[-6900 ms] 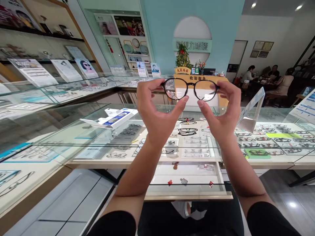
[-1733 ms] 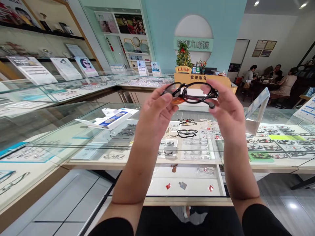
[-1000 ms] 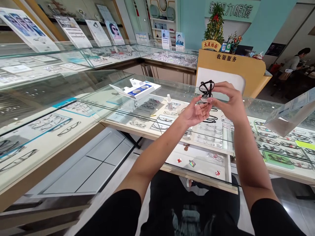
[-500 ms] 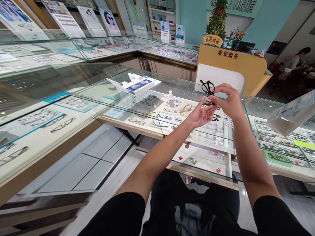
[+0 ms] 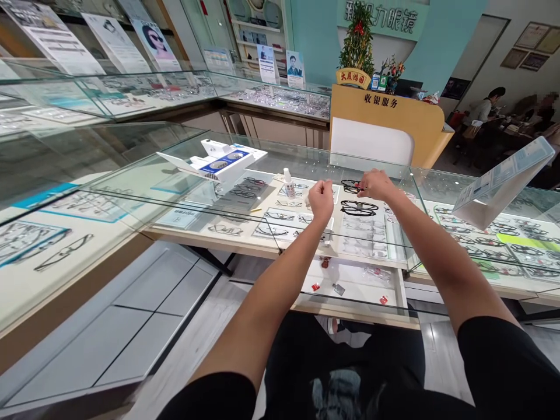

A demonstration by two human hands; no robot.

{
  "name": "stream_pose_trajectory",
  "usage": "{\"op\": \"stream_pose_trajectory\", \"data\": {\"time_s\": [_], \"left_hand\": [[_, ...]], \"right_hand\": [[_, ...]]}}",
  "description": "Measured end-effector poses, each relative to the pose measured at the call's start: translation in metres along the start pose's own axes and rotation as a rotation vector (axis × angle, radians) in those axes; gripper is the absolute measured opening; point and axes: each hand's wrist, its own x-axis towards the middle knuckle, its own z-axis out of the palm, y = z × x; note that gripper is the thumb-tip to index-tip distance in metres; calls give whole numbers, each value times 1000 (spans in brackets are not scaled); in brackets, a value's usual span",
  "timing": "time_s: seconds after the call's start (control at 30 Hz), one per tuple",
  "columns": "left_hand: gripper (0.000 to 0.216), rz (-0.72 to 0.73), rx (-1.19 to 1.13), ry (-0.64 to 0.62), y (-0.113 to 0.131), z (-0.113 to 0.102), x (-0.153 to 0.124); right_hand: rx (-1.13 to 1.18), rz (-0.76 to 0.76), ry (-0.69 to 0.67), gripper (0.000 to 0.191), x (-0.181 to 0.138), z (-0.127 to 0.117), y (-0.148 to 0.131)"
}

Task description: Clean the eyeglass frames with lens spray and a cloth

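Both my arms reach into the open glass display case [image 5: 271,245]. My right hand [image 5: 377,183] is closed on a folded pair of black glasses [image 5: 351,186], low over the display tray [image 5: 363,233]. Just in front of them another black frame [image 5: 359,207] lies on the tray. My left hand [image 5: 321,196] is beside it to the left, fingers curled in a pinch; what it holds, if anything, is hidden. A small white spray bottle [image 5: 289,183] stands left of that hand.
A white and blue box [image 5: 219,163] lies on the glass top at left. A tilted acrylic sign holder [image 5: 503,181] stands at right. Below the tray is a pulled-out drawer [image 5: 350,289] with small red pieces. A yellow cashier desk [image 5: 385,116] stands behind; people [image 5: 485,111] sit far right.
Earlier both hands held the glasses up and open. They were folded, my left hand let go, and my right hand has lowered them to the tray. My head has tilted down.
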Motion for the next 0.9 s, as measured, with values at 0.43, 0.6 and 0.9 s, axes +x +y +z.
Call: {"op": "stream_pose_trajectory", "data": {"time_s": [0.43, 0.6, 0.9], "left_hand": [[51, 19, 70, -12, -12, 1, 3], [42, 24, 93, -26, -10, 0, 1], [21, 111, 237, -177, -12, -3, -2]], "right_hand": [[-38, 34, -74, 13, 9, 6, -10], [27, 71, 18, 16, -10, -4, -9], [400, 146, 287, 12, -94, 6, -18]]}}
